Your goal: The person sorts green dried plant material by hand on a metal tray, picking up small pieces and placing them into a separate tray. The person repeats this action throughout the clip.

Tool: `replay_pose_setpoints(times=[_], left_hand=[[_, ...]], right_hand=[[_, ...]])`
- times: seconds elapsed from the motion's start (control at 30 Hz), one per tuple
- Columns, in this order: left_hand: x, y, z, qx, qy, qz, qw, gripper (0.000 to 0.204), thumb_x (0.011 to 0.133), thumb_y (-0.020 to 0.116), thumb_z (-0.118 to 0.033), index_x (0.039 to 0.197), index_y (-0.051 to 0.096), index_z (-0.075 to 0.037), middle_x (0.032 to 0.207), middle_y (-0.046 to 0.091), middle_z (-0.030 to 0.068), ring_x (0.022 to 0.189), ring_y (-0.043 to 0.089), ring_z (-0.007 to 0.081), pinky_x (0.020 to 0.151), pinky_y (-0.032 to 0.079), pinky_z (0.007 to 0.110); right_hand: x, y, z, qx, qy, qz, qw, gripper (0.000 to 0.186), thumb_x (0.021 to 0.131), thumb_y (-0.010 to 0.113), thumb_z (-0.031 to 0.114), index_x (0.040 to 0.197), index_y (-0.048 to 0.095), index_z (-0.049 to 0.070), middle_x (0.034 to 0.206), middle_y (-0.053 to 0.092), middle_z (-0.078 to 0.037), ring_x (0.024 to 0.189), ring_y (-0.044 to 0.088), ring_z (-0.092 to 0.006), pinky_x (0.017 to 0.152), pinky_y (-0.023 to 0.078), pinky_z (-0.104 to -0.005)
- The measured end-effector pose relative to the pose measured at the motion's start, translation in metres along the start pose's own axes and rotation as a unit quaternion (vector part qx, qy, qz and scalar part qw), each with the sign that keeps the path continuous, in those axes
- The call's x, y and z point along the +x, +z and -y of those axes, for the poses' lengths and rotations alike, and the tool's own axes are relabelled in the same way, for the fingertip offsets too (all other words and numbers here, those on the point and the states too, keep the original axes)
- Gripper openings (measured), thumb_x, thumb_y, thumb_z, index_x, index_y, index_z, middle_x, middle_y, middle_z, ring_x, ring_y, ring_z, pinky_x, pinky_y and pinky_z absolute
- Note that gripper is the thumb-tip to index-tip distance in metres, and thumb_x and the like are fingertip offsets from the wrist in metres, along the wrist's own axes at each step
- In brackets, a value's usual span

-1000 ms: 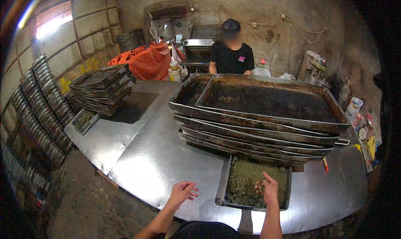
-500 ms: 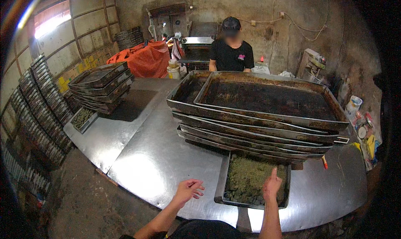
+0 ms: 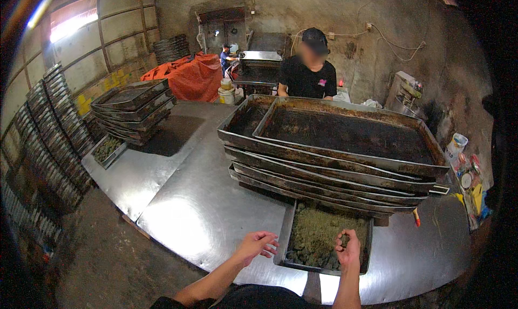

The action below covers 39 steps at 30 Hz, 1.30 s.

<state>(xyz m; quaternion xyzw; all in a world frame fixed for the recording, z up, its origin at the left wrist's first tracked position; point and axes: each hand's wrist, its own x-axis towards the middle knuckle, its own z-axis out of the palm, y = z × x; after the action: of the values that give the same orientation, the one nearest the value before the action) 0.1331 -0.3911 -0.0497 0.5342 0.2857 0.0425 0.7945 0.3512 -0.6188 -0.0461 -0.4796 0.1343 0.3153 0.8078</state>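
Note:
A shallow metal tray (image 3: pixel 287 247) of crumbly green-brown mixture (image 3: pixel 318 228) lies on the table, its far end under a tall stack of dark baking trays (image 3: pixel 334 141). Over the right part of the mixture, my right hand (image 3: pixel 350 250) is curled, palm toward me, with a small dark green lump (image 3: pixel 345 239) between thumb and fingers. My left hand (image 3: pixel 258 247) hovers above the bare metal just left of the tray, fingers loosely spread and nothing in them. Darker lumps sit along the tray's near edge.
A second tray stack (image 3: pixel 132 106) stands at the table's far left, beside a small lump-filled tray (image 3: pixel 110 152). A person in black (image 3: pixel 310 74) faces me across the table (image 3: pixel 216 222). Another person (image 3: pixel 226 58) is farther back. A red-tipped tool (image 3: pixel 416 217) lies at right.
My right hand has gone from pointing a finger over the mixture to curling around a small lump. My left hand has shifted right, nearer the tray. A person has appeared in the background.

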Motion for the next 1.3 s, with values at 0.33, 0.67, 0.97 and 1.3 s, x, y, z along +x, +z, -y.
replay_pose_setpoints(times=[0.33, 0.67, 0.97, 1.3], left_hand=[[0.017, 0.038, -0.01, 0.019, -0.006, 0.061, 0.998, 0.031, 0.093, 0.057, -0.03, 0.109, 0.061, -0.004, 0.095, 0.066, 0.0104, 0.075, 0.066, 0.0194, 0.062, 0.053, 0.029], [0.027, 0.062, -0.016, 0.028, -0.027, 0.089, 0.995, 0.03, 0.094, 0.055, -0.03, 0.11, 0.06, -0.005, 0.097, 0.066, 0.0106, 0.074, 0.066, 0.0188, 0.061, 0.053, 0.029], [0.051, 0.105, -0.019, 0.058, -0.046, 0.148, 0.986, 0.038, 0.093, 0.056, -0.033, 0.119, 0.056, -0.005, 0.101, 0.064, 0.0065, 0.084, 0.063, 0.0141, 0.063, 0.051, 0.027], [0.087, 0.118, 0.011, 0.062, -0.016, 0.141, 0.988, 0.031, 0.088, 0.066, -0.022, 0.116, 0.061, -0.009, 0.099, 0.062, -0.0023, 0.08, 0.054, 0.0065, 0.065, 0.041, 0.023]], right_hand=[[0.0, 0.005, -0.013, -0.123, -0.143, -0.032, 0.982, 0.052, 0.091, 0.057, 0.043, 0.053, 0.038, 0.012, 0.043, 0.041, -0.002, 0.032, 0.038, -0.0129, 0.03, 0.025, -0.0284], [-0.004, -0.011, 0.006, 0.044, -0.041, 0.026, 0.998, 0.026, 0.091, 0.056, 0.035, 0.082, 0.058, 0.01, 0.068, 0.06, -0.006, 0.05, 0.052, -0.0158, 0.042, 0.035, -0.0249], [0.013, -0.02, -0.019, -0.438, -0.217, -0.047, 0.871, 0.026, 0.087, 0.062, 0.029, 0.08, 0.058, 0.004, 0.063, 0.057, -0.008, 0.045, 0.051, -0.0241, 0.044, 0.039, -0.0361], [-0.046, 0.024, -0.013, -0.552, -0.401, 0.09, 0.725, 0.044, 0.07, 0.069, 0.005, 0.111, 0.052, 0.005, 0.105, 0.06, -0.017, 0.096, 0.058, -0.037, 0.078, 0.047, -0.0417]])
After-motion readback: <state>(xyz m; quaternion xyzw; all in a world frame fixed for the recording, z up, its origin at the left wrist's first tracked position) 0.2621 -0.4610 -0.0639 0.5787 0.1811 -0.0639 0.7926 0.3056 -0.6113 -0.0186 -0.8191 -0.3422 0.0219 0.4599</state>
